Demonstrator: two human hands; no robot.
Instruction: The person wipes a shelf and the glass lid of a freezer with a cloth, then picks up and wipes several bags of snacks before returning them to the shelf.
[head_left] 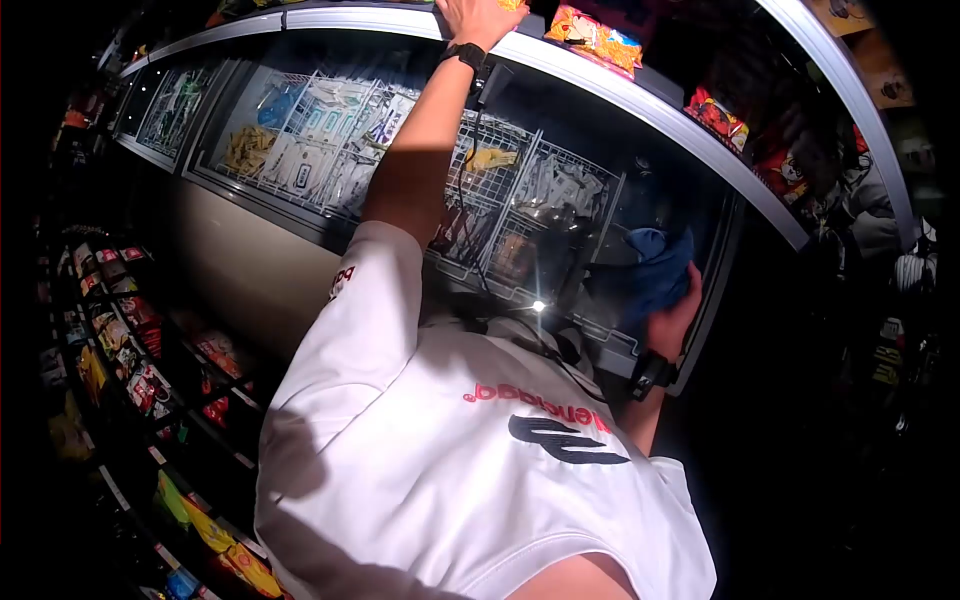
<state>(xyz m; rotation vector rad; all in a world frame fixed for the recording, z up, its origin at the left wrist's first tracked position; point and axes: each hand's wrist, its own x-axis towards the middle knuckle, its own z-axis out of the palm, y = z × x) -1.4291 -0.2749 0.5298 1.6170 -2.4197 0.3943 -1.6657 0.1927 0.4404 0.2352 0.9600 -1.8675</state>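
My left hand point(482, 18) reaches up to the shelf above the freezer, its fingers partly cut off by the top of the view. Between thumb and fingers shows a bit of a yellow-orange snack packet point(511, 4). Another orange snack packet point(597, 40) lies on that shelf, to the hand's right. Low at the freezer's right end, my right hand point(676, 312) is closed around a bunched blue cloth point(655, 265). The cloth hangs over the dark glass lid point(660, 205). Dark bands circle both wrists.
Wire baskets point(520, 180) of packaged goods sit under the freezer glass. A white shelf edge point(660, 95) runs above it, with red packets point(718, 118) further right. Racks of snack bags point(140, 330) stand at left. A dark cable point(465, 180) hangs before the freezer.
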